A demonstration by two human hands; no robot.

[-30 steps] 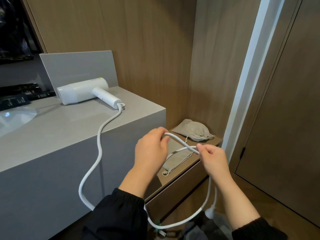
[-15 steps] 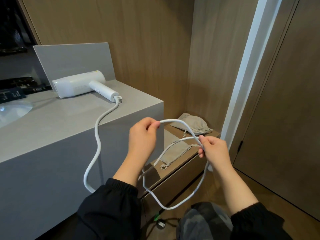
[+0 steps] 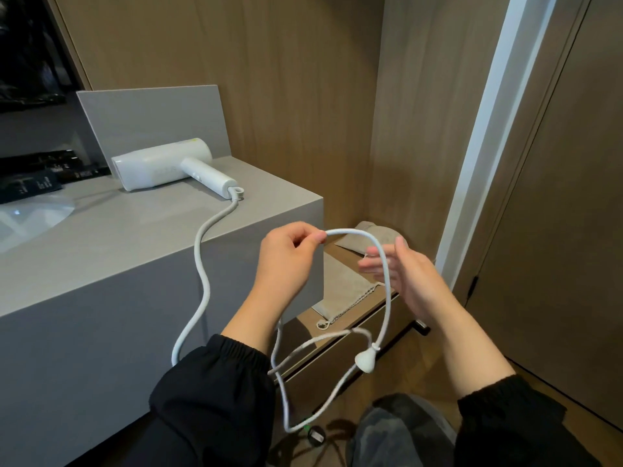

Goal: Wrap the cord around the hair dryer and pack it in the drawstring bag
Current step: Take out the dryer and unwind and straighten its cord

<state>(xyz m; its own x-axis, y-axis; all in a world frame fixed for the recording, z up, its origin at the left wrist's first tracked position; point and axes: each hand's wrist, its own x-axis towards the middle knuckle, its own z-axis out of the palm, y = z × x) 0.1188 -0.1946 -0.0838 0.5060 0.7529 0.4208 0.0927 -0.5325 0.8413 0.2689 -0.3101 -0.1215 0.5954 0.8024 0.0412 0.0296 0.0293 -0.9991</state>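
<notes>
Plug (image 3: 365,361) dangles nearest, on slack cord (image 3: 347,231) loops. Left hand (image 3: 286,257) pinches cord between fingers. Right hand (image 3: 404,274) open, fingers straight, cord crossing palm. Drawstring bag (image 3: 340,288) flat on low shelf beyond. Hair dryer (image 3: 165,168) by counter (image 3: 118,237) back edge. Step: gathering cord. Next, probably winding it round dryer handle.

Glossy plastic dryer (image 3: 161,170), matt cloth bag (image 3: 344,288)
</notes>
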